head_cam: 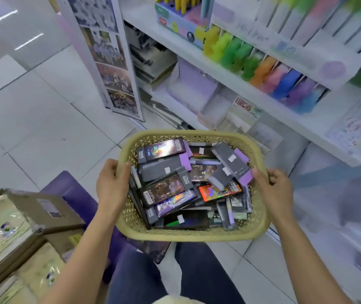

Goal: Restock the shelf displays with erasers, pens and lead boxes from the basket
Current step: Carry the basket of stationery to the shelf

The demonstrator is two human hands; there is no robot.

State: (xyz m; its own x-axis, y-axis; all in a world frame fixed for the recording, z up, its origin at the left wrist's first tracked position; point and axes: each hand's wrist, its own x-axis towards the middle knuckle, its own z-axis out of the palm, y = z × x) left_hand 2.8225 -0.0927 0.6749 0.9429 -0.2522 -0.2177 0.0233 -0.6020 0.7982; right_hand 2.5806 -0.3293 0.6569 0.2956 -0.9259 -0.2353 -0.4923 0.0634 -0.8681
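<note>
A tan perforated plastic basket (193, 234) hangs in front of me above the floor, carried by both hands. My left hand (112, 183) grips its left rim. On the opposite rim my right hand (273, 185) curls its fingers over the edge. Inside lie several dark boxes with holographic prints (160, 150), grey-and-purple eraser packs (232, 160) and pens (230, 213) piled loosely. White shelves (225, 76) stand to the right, holding a row of coloured items (262, 71) in a display.
Open cardboard boxes (21, 218) of wrapped goods sit on the floor at lower left beside a purple mat (74, 194). A photo-covered panel (109, 62) ends the shelf unit. White tiled floor (32, 128) stretches to the left. My legs (164, 277) are below the basket.
</note>
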